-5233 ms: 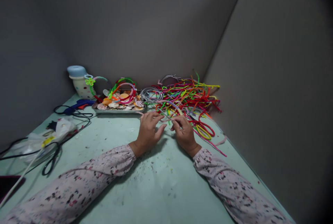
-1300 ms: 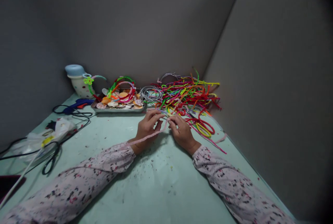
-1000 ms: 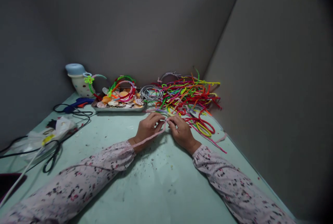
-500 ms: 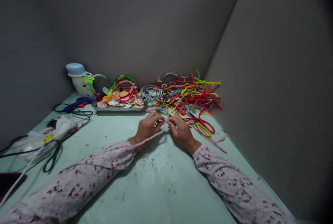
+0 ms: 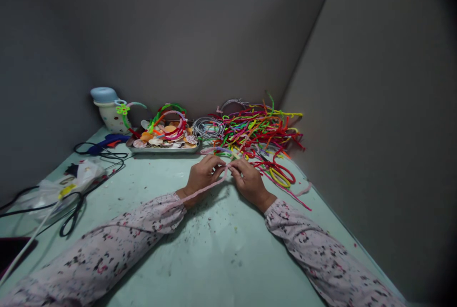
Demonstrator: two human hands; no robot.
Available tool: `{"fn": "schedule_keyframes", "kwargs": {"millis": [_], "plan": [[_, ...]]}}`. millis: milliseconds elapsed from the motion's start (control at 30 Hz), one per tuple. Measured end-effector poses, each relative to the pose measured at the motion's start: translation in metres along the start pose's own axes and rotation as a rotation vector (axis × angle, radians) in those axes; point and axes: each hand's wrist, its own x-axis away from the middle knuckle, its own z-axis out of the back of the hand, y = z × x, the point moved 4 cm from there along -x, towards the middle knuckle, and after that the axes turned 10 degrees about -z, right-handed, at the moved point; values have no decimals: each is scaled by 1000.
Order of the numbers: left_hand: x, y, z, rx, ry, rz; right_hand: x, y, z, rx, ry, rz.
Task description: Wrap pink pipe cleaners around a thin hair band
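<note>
Pinched between the fingertips of both hands is a pale pink pipe cleaner (image 5: 204,189). My left hand (image 5: 204,174) is closed on it near one end, and its long tail runs back over my left wrist and sleeve. My right hand (image 5: 250,182) grips the same end, fingertips almost touching the left ones. The exact shape at the pinch is too small to make out. Just beyond the hands spreads a tangled pile of colourful pipe cleaners (image 5: 257,128), with red and yellow loops (image 5: 280,176) beside my right hand.
A metal tray (image 5: 164,150) of shells holds pipe-cleaner rings (image 5: 174,128). A coil of grey wire (image 5: 208,127) is beside it. Left are a bottle (image 5: 110,112), a blue tool (image 5: 107,143), black cables (image 5: 76,207) and a plastic bag (image 5: 85,173). Grey walls enclose the table.
Both hands stay almost in place, still pinching the pink pipe cleaner. Any finger motion is very slight.
</note>
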Motion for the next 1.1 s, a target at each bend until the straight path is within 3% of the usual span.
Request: {"fn": "schedule_keyframes", "kwargs": {"millis": [1100], "plan": [[4, -4, -5, 196, -1, 203, 0, 1, 0, 9, -5, 38]]}}
